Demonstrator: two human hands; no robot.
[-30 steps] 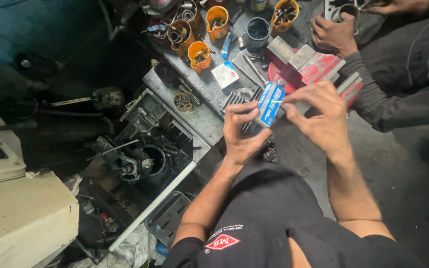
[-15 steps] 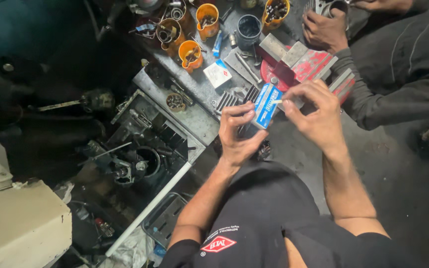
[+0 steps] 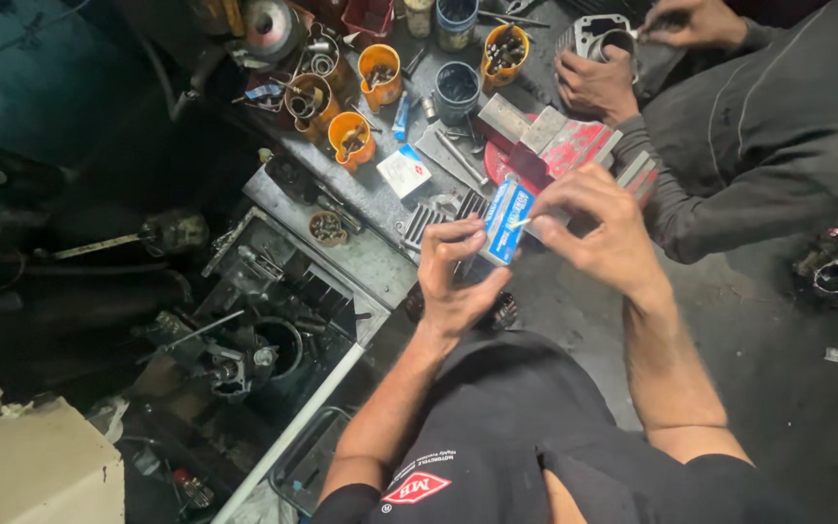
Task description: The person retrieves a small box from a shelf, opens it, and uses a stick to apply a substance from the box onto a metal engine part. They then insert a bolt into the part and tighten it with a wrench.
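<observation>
The left hand (image 3: 458, 281) was clamped on the lower end of a small blue and white cardboard box (image 3: 506, 221), thumb and fingers pinching its sides and holding it upright above the near edge of the grimy grey metal desk (image 3: 380, 257). The right hand (image 3: 605, 231) was closed on the upper end of the same box, fingertips gathered at its top flap, where a thin pale strip showed between them; what that strip was could not be told. The two hands sat close together, joined only through the box, over the person's black-clothed lap.

Behind the box on the desk lay a small white carton with a red mark (image 3: 404, 171), and beyond it stood several orange plastic cups (image 3: 352, 138) filled with small metal parts, beside a dark blue round tub (image 3: 457, 89). A red-painted metal vise (image 3: 560, 146) stood just beyond the right hand. At the far right, another person in a dark grey sleeve (image 3: 729, 146) worked with both hands on a ribbed metal engine cylinder (image 3: 603, 37), one hand (image 3: 592, 85) resting just below it.
</observation>
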